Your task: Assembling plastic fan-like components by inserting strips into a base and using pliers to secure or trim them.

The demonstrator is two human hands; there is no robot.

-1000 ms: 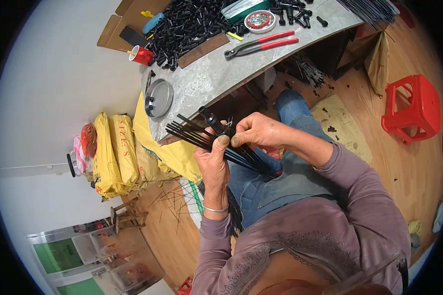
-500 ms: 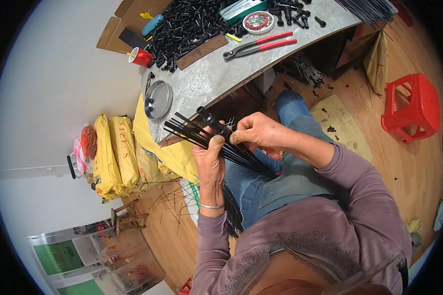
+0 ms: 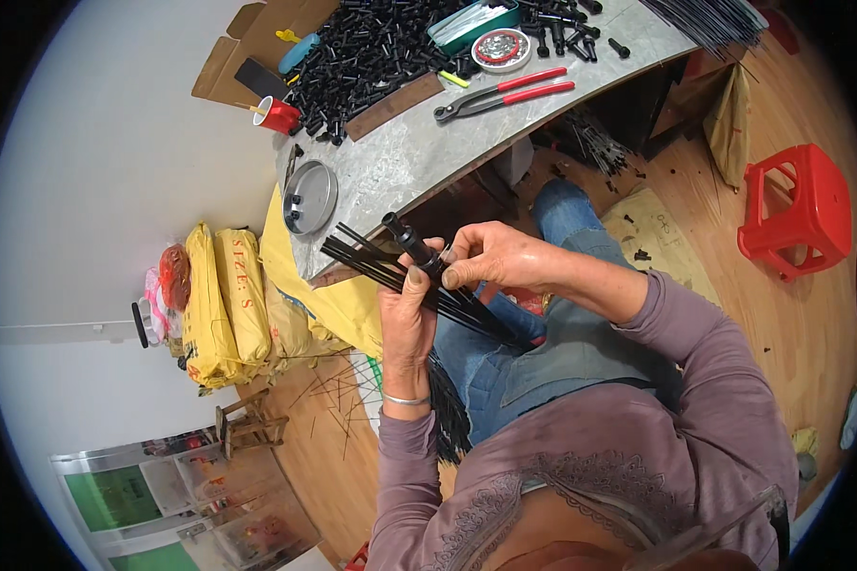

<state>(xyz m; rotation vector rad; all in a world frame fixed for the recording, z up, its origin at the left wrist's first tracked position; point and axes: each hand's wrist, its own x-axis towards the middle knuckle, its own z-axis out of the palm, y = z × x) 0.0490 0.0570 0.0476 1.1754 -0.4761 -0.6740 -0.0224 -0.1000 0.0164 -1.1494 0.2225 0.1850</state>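
Observation:
In front of the table edge, my left hand (image 3: 408,309) is closed around a bundle of thin black ribs (image 3: 357,261) and a stepped black plastic tube, which looks like an umbrella runner (image 3: 403,231). The tube tilts up and to the left, its open end clear of my fingers. My right hand (image 3: 505,257) pinches at the lower part of the tube with thumb and forefinger. A thin pale strand shows by those fingertips, too small to make out. The ribs slant down towards my lap, partly hidden by both hands.
On the grey table (image 3: 390,162) lie red-handled pincers (image 3: 540,92), a heap of black plastic parts (image 3: 371,57), a wooden strip (image 3: 395,108), a round metal dish (image 3: 318,188) and a red cup (image 3: 281,117). Yellow sacks (image 3: 246,295) stand left; a red stool (image 3: 819,200) stands right.
The runner and ribs have shifted very slightly down and right in the picture. My right fingers have moved a little at the tube; both hands keep their hold.

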